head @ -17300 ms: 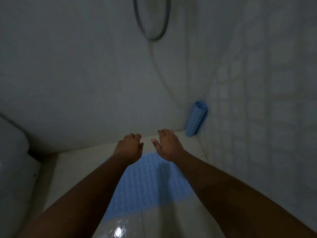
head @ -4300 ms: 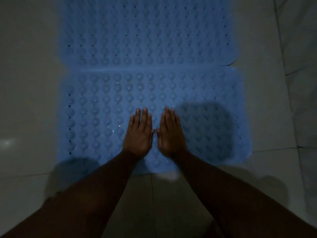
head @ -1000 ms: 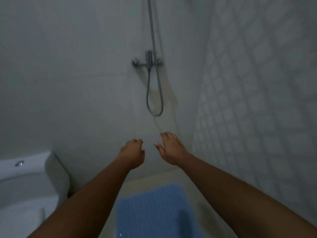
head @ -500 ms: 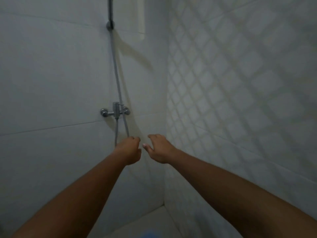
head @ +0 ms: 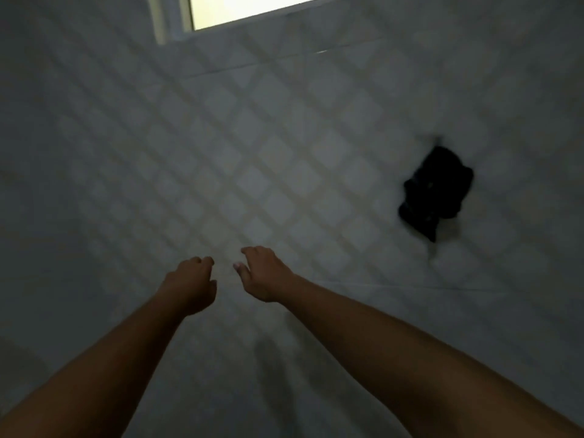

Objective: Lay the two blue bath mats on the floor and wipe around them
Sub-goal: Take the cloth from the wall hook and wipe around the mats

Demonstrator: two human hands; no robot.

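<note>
both arms reach forward from the bottom of the frame, bare, and neither is carrying anything. left hand point(head: 189, 284) is the nearer-looking one, fingers curled loosely in toward the palm, so that grip is mostly together but clamped on nothing. right hand point(head: 264, 275) sits just beside it with a small gap between them, fingers a bit more spread and drooping, thumb pointing toward the left hand, so that grip is apart and empty too. my guess is they're held out like this because the person is turned to the wall looking for something to wipe with, hands up and ready rather than working.

past the fingertips it's all wall point(head: 284, 153), pale tiles in a diamond pattern, dim light. up and to the right of the right hand, well apart from it, a dark cloth point(head: 436, 192) hangs on the wall, bunched up and a bit blurry. can't tell what it hangs from. probably hung there to dry off the floor, and it looks like the likely wiping rag, though that's a guess. far above both hands, at the top edge, a bright window point(head: 252, 7) is the only real light.

the mats aren't in view at all, nor the floor, so can't say from here how they lie. the reach to the cloth would be up and right from the right hand.
</note>
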